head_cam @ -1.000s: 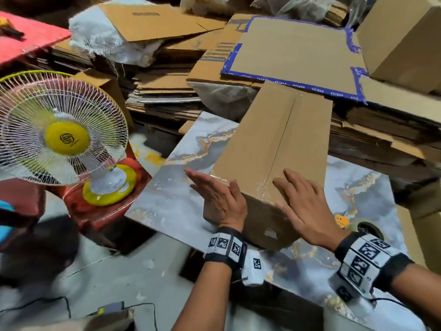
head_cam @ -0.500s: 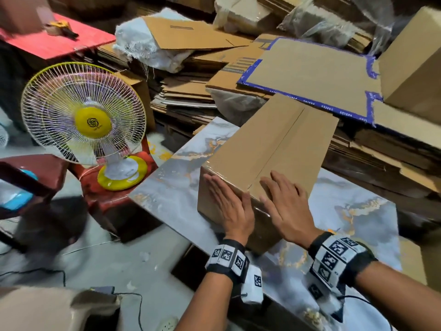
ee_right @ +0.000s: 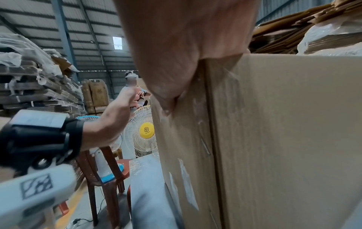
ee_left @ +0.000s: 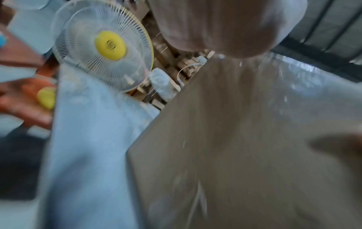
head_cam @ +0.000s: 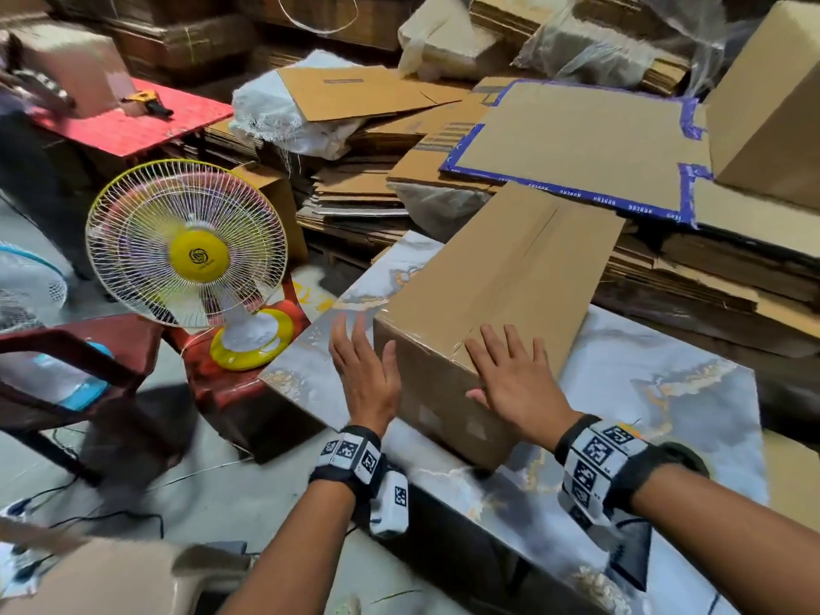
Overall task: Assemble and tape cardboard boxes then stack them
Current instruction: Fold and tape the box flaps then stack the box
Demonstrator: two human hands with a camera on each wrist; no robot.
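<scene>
A long closed cardboard box [head_cam: 501, 295] lies on the marble-patterned table [head_cam: 665, 392], clear tape along its top seam and over its near end. My right hand [head_cam: 510, 379] lies flat with spread fingers on the box's near top corner. My left hand [head_cam: 364, 366] is open, fingers straight, just left of the box's near end; contact with the side is unclear. In the right wrist view the box [ee_right: 274, 139] fills the right half, my palm pressed against its edge. The left wrist view is blurred, showing the box [ee_left: 235, 147] and table [ee_left: 88, 139].
A yellow-centred fan [head_cam: 186, 246] stands on a red stool left of the table. Stacks of flat cardboard [head_cam: 355, 188] and a blue-taped sheet [head_cam: 577, 139] lie behind. Another assembled box [head_cam: 772, 104] sits at the far right. A tape roll [head_cam: 683, 454] lies by my right wrist.
My left hand has slid off the box's near top to its left side. The right hand stayed on the near top corner. The camera view has shifted back and left.
</scene>
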